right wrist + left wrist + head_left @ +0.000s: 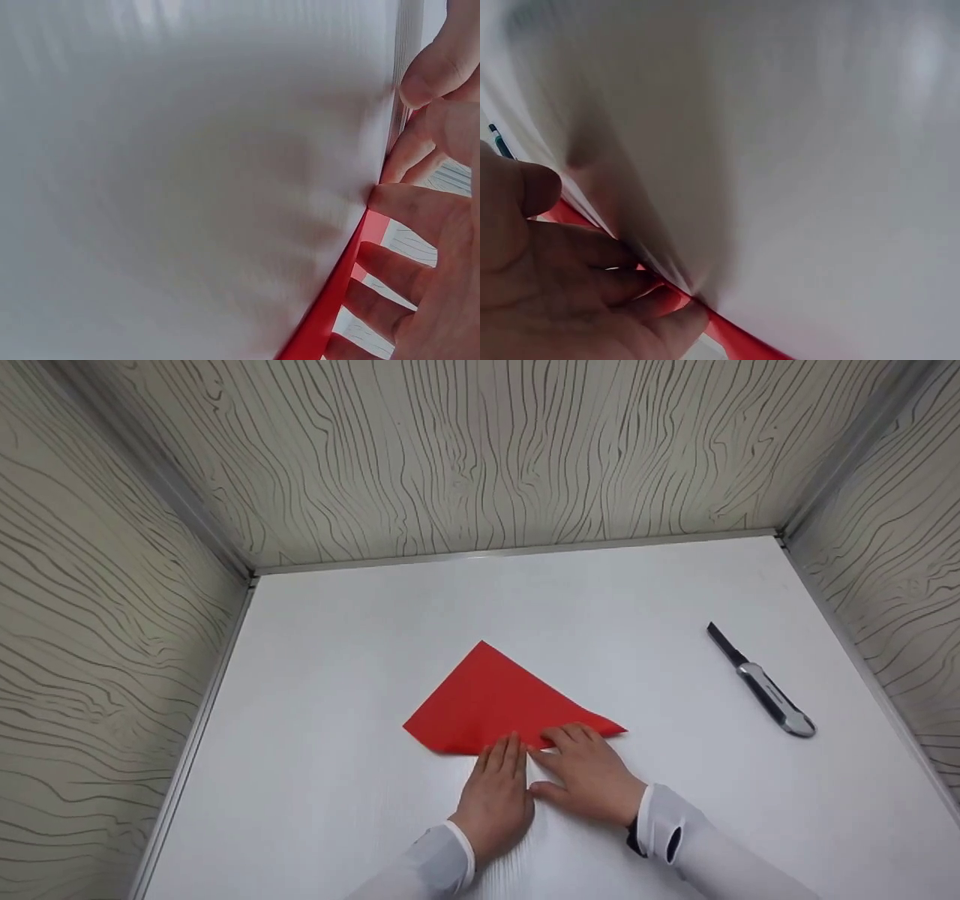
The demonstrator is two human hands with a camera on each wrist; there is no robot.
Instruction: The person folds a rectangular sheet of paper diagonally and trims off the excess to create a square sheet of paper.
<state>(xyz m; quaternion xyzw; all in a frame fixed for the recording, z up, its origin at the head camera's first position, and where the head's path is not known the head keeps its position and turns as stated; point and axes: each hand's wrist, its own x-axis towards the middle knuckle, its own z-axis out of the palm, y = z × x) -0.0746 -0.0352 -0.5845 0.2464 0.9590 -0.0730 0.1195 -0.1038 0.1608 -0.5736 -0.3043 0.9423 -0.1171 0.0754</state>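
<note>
A folded sheet of red paper (pixel 491 694) lies on the white table, with one corner pointing away and a long folded edge toward me. My left hand (pixel 496 802) presses on the middle of that near edge with its fingers straight and side by side. Beside it my right hand (pixel 589 772) rests its spread fingertips on the near edge, toward the paper's right corner. In the left wrist view the fingers of the left hand (pixel 592 300) meet the red edge. The right wrist view shows the right hand (pixel 427 262) with extended fingers touching the red strip (pixel 322 315).
A utility knife (pixel 772 697) with a grey and black handle lies to the right, its dark blade pointing away. Wood-grain panels (pixel 480 457) stand around the white tabletop (pixel 322 660), with metal strips along its edges.
</note>
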